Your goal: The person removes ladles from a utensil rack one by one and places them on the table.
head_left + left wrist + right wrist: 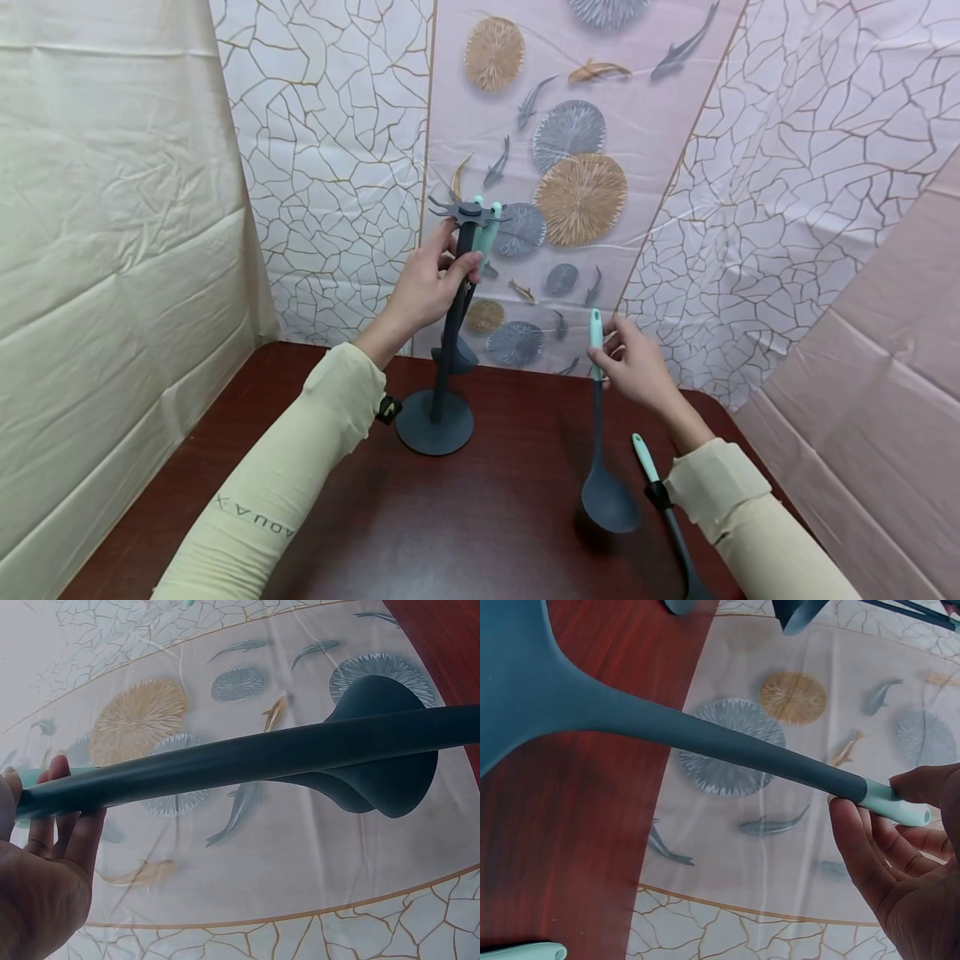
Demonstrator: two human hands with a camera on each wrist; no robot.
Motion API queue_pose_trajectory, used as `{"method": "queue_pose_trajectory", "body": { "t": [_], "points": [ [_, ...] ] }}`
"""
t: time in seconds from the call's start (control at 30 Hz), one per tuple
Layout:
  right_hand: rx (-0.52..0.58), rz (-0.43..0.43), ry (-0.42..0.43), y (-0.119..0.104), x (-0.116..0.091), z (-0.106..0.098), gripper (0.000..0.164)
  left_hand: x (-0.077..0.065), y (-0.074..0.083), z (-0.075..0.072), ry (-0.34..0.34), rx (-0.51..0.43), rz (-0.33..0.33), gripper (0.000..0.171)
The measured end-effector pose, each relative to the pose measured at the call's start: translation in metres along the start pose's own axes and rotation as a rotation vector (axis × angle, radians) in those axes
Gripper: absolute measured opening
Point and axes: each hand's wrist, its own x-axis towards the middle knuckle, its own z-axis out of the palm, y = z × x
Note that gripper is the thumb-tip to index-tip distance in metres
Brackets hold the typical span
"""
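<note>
A dark utensil stand with a round base and a hooked top stands toward the back of the table. My left hand holds its pole near the top, fingers curled around it. Utensils with mint handles hang from the hooks, and their dark heads show behind the pole in the left wrist view. To the right, my right hand pinches the mint handle of a dark ladle between thumb and fingers. The ladle hangs bowl down, with a shadow under it.
Another mint-handled dark utensil lies on the dark red table beside my right forearm; its head is cut off by the frame edge. A patterned cloth hangs behind the table, and plain cloths hang at the sides.
</note>
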Motion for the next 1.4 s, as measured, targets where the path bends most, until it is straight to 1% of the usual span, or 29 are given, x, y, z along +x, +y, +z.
{"method": "queue_pose_trajectory", "body": {
  "t": [0.23, 0.57, 0.8, 0.93, 1.07, 1.4],
  "points": [
    [-0.046, 0.024, -0.018, 0.008, -0.005, 0.003, 0.029, 0.000, 0.000, -0.001, 0.002, -0.004, 0.000, 0.040],
    [-0.069, 0.059, -0.038, 0.018, -0.012, 0.006, 0.029, 0.000, -0.001, 0.000, 0.000, -0.014, -0.013, 0.043],
    [-0.043, 0.072, -0.078, 0.024, -0.015, 0.009, 0.026, -0.001, -0.002, 0.000, -0.008, -0.015, -0.013, 0.045],
    [-0.047, 0.095, -0.106, 0.027, -0.018, 0.011, 0.027, -0.001, -0.002, 0.000, -0.009, -0.018, -0.009, 0.045],
    [-0.049, 0.134, -0.134, 0.030, -0.021, 0.013, 0.029, 0.000, -0.002, 0.000, -0.009, -0.025, -0.006, 0.043],
    [-0.032, 0.201, -0.190, 0.038, -0.031, 0.022, 0.027, 0.001, -0.003, 0.001, -0.009, -0.024, -0.008, 0.040]
  ]
}}
